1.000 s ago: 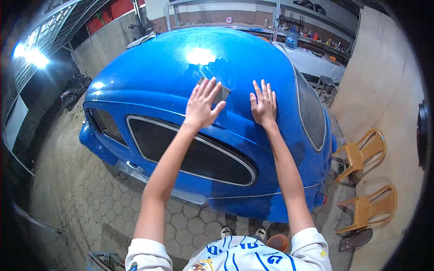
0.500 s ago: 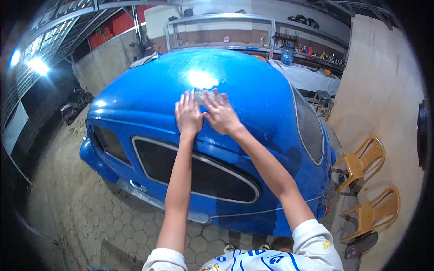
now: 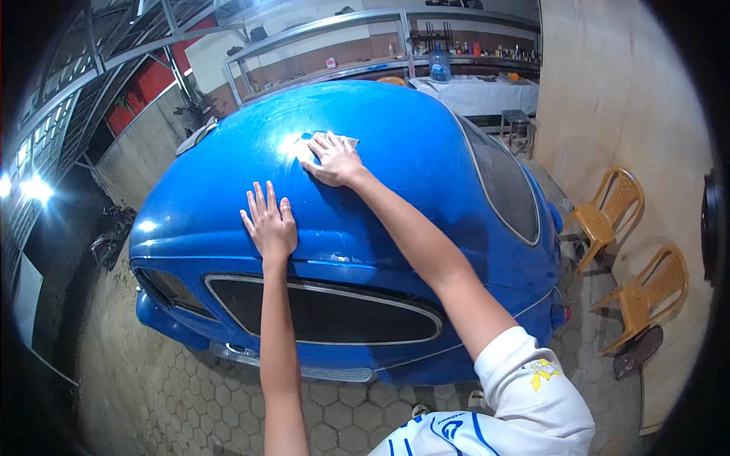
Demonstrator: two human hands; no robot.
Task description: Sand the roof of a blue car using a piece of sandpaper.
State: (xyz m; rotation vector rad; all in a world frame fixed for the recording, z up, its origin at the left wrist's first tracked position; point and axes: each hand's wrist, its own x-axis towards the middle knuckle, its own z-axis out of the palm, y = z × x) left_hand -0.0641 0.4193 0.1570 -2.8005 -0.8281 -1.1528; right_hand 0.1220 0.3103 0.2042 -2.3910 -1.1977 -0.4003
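A blue rounded car [image 3: 365, 114] stands before me, its roof glossy under the lights. My right hand [image 3: 334, 161] presses a thin pale sheet [image 3: 352, 142] against the roof, fingers bent over it; edges of the sheet stick out beside the fingers. Whether it is cloth or paper I cannot tell. Nearer and to the left, my left hand [image 3: 271, 228] lies open on the roof's side, fingers spread, with nothing in it. Below both hands runs a dark side window [image 3: 327, 310] with a light trim. Pale scuffs mark the paint above that window.
Two tan plastic chairs [image 3: 597, 216] stand at the right along a pale wall panel [image 3: 608, 99]. Behind the car are a metal shelf frame [image 3: 319, 44], a white-covered table [image 3: 487, 97] and a blue water jug [image 3: 439, 64]. Hexagonal paving [image 3: 205, 395] lies beneath.
My hands have come apart: the left slid off the pale sheet, toward me and left, while the right stays on it. The view has shifted, and the chairs sit higher in it.
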